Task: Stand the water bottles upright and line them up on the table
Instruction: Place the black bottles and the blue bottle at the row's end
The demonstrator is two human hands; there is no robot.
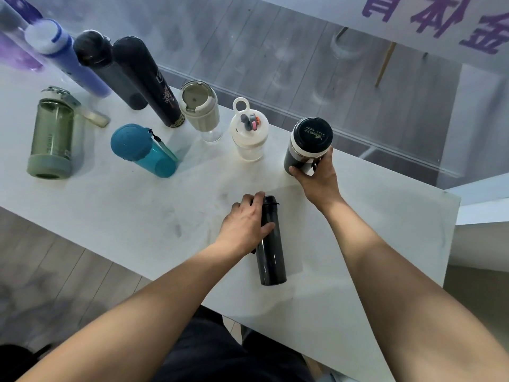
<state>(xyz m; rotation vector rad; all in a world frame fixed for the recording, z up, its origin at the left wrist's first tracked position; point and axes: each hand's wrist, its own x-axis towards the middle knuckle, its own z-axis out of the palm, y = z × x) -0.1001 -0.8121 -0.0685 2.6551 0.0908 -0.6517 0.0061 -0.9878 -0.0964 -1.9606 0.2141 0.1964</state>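
Gold lettering on the black-lidded mug (308, 146) is too small to read; purple characters on the sign (438, 15) are cut off. The right hand (316, 175) grips this upright mug at the row's right end. The left hand (245, 223) closes on a slim black bottle (271, 250) lying on the table (115, 216). A green bottle (52, 139) lies on its side; a teal one (146, 150) leans.

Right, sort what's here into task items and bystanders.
Task items: slim black bottle lying flat under the left hand; black tumbler in the right hand; green bottle on its side.

Bystanders: wooden stick; purple-lettered sign.
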